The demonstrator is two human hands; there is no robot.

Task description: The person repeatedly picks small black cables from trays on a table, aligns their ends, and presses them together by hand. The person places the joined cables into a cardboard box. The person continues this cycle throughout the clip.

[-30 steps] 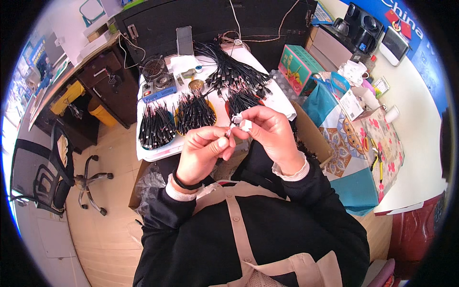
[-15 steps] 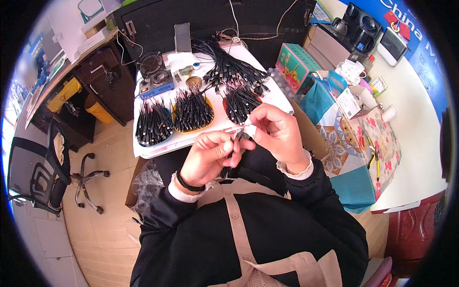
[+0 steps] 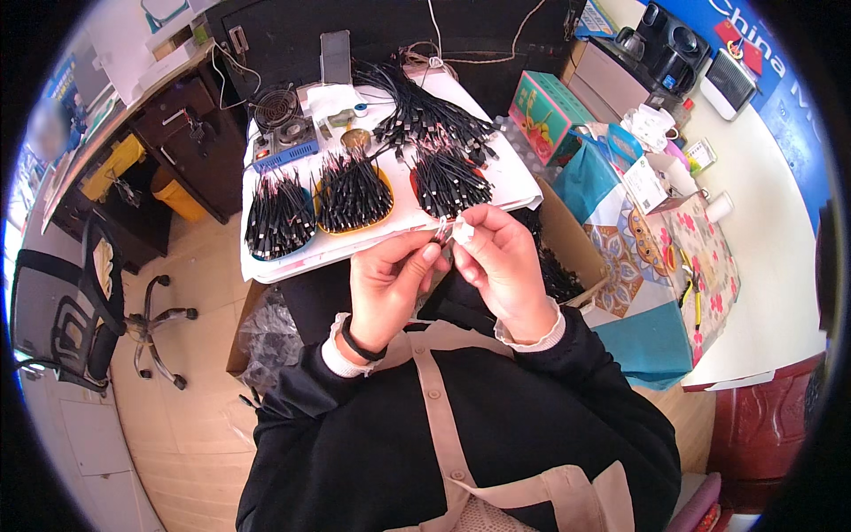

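Above my lap, just off the table's near edge, both hands meet at their fingertips. My left hand (image 3: 392, 285) is closed in a pinch on thin wires (image 3: 441, 232), pale and reddish at their ends. The pinched fingers hide what the wires belong to. My right hand (image 3: 503, 273) is closed too, thumb against forefinger, with a white piece (image 3: 463, 232) at the tips; whether it is held or wrapped on the fingers I cannot tell. Beyond lie bundles of short black cables in a blue tray (image 3: 257, 254), a yellow tray (image 3: 355, 229) and a red tray (image 3: 414, 186).
A loose heap of black cables (image 3: 434, 111) covers the back of the white table (image 3: 381, 241). A blue bench device (image 3: 285, 152) with a fan stands at the back left. Right of my knees is an open carton (image 3: 581, 244) holding black cables. A wheeled chair (image 3: 155, 328) stands left.
Both hands have come closer together, and the left fingers have closed more tightly. The view has shifted slightly, showing more of the carton on the right.
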